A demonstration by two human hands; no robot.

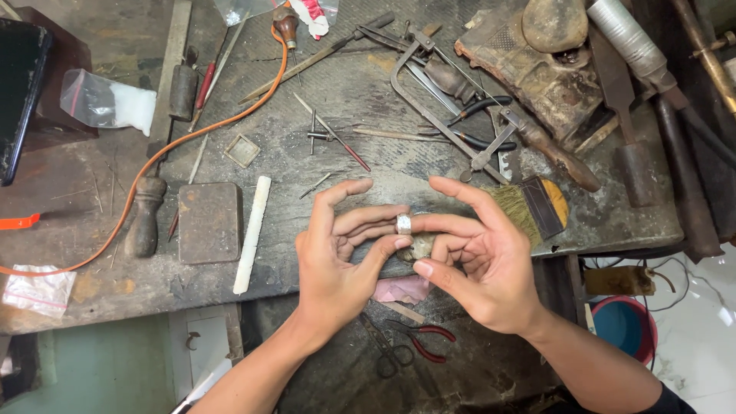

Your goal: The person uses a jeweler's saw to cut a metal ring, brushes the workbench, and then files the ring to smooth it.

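Two hands on one piece | my left hand (337,257) and right hand (479,261) pinch a silver ring (404,224) between fingertips above the workbench (330,100) | step, I judge: inspecting the band | next calls for slow turning | brush (533,207) beside.

A clear plastic bag (107,101) with white contents lies far up-left of the joined hands. Another small clear bag (38,290), edged with a red strip, sits far left and slightly below them. A third clear bag (310,11) with red-and-white contents lies straight above, at the top edge.
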